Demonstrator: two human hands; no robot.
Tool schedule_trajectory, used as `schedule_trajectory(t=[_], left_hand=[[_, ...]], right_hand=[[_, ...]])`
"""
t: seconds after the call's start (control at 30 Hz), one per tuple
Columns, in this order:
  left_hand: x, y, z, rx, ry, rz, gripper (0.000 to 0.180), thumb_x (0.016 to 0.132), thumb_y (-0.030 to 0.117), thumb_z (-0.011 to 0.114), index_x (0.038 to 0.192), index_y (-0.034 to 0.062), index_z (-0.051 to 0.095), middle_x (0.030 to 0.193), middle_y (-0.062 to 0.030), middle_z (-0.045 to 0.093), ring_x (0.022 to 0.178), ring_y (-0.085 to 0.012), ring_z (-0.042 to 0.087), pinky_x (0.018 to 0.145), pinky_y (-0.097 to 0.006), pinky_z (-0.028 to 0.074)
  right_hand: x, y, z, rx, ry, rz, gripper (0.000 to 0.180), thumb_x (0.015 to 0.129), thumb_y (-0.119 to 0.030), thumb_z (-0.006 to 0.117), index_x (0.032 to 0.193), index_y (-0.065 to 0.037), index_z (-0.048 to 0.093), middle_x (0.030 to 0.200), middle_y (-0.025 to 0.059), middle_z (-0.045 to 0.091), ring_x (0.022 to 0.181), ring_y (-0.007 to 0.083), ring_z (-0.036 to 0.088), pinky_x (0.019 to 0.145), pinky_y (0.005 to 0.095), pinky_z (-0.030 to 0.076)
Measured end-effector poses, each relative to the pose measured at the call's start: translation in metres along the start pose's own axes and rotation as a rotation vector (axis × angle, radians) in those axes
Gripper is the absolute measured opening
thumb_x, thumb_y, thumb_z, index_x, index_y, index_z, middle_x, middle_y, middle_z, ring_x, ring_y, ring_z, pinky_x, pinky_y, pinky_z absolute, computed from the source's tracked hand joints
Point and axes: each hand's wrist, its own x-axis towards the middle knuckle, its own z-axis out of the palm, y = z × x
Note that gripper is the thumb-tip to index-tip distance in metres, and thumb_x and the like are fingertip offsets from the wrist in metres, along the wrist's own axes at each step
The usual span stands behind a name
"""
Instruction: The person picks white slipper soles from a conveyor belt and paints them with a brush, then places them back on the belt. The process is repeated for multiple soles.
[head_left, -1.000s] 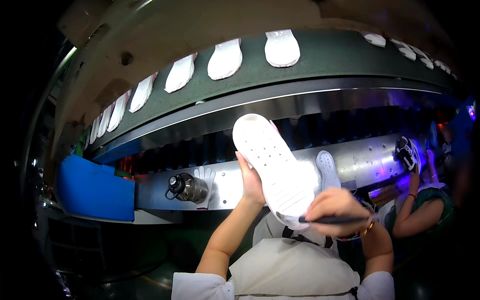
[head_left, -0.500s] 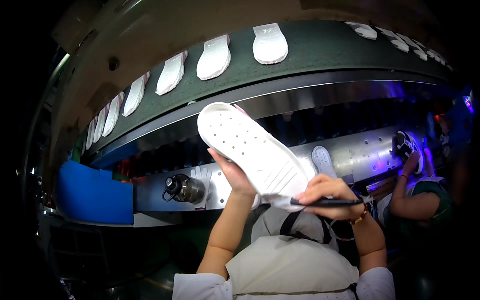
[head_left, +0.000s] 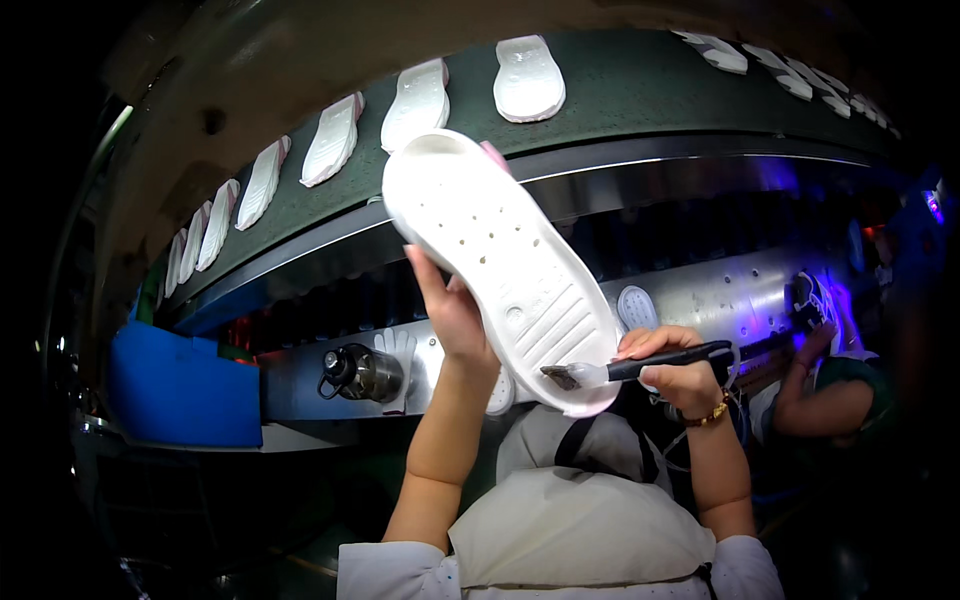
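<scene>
Watching from my distant seat through the head camera, I have one container plainly in view: a dark see-through bottle (head_left: 376, 373) on the metal bench (head_left: 298, 388), its black lid (head_left: 343, 368) on and a loop hanging from it; I cannot tell how much is inside. A pale glove (head_left: 399, 348) lies just beside the bottle. My left grip (head_left: 462, 325) is wrapped on the lower left edge of a large white sole (head_left: 480, 222), thumb up along the side, the other fingers mostly hidden behind it. I see that sole held tilted in front of the bench, its rounded far end leaning up and left across the metal rail (head_left: 640, 175), its holes and ridged patch facing me. My right grip (head_left: 684, 374) is pinching the black handle of a brush (head_left: 665, 362) between thumb and fingers, and the dark bristles lie over the near end of the sole, below the ridges; whether they press on it I cannot tell. A beaded bracelet (head_left: 710, 410) circles that wrist. Behind the right fingers a smaller pale sole (head_left: 636, 307) rests on the bench, and part of another white piece (head_left: 502, 392) shows below the left side of the held one. Past the rail, a row of white soles (head_left: 530, 85) lies spaced along the green belt (head_left: 625, 95). Off to the right, a co-worker's hand (head_left: 817, 341) is at a black-and-white shoe (head_left: 806, 298) under violet light.
</scene>
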Motion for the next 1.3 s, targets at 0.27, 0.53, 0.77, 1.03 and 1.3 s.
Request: schedule_trajectory(t=[0.27,0.53,0.77,1.03,1.3], left_hand=[[-0.046,-0.042,-0.008,0.297,-0.094,-0.148,0.084,0.072,0.068,0.027,0.129,0.0062,0.021,0.126,-0.0197,0.032,0.110,-0.0370,0.038,0.091,-0.049,0.033],[-0.039,-0.024,0.004,0.373,0.059,-0.116,0.060,0.073,0.037,0.044,0.115,-0.0041,0.038,0.105,-0.0175,0.052,0.092,-0.0244,0.054,0.080,-0.032,0.043],[-0.021,-0.009,0.017,0.530,-0.048,-0.513,0.055,0.076,0.034,0.045,0.116,-0.0037,0.039,0.102,-0.0156,0.053,0.089,-0.0216,0.055,0.078,-0.029,0.042],[-0.011,0.002,0.014,0.416,0.087,-0.851,0.042,0.077,0.026,0.051,0.108,-0.0020,0.047,0.094,-0.0158,0.056,0.079,-0.0190,0.058,0.068,-0.029,0.047],[-0.011,0.009,0.037,0.672,0.162,-1.058,0.054,0.075,0.038,0.054,0.107,-0.0042,0.047,0.090,-0.0183,0.055,0.072,-0.0188,0.058,0.060,-0.028,0.048]], right_hand=[[0.003,-0.006,0.040,-0.148,0.008,0.010,0.021,0.067,0.005,0.060,0.088,0.002,0.058,0.091,0.0138,0.059,0.082,0.0173,0.055,0.076,0.0263,0.042],[0.027,-0.031,0.024,-0.482,-0.168,0.061,0.017,0.066,0.003,0.064,0.083,0.002,0.060,0.085,0.0136,0.062,0.083,0.0201,0.059,0.075,0.0263,0.045],[0.033,-0.050,0.017,-0.651,-0.452,-0.029,0.020,0.066,0.003,0.064,0.086,0.000,0.060,0.087,0.0113,0.062,0.081,0.0191,0.060,0.073,0.0269,0.047],[0.029,-0.056,0.027,-0.676,-0.626,-0.095,0.018,0.067,0.000,0.063,0.084,-0.003,0.061,0.085,0.0096,0.062,0.081,0.0218,0.060,0.071,0.0280,0.047],[0.031,-0.065,0.010,-0.983,-0.723,-0.049,0.015,0.070,-0.007,0.062,0.085,-0.008,0.062,0.089,0.0059,0.062,0.078,0.0191,0.060,0.067,0.0285,0.046]])
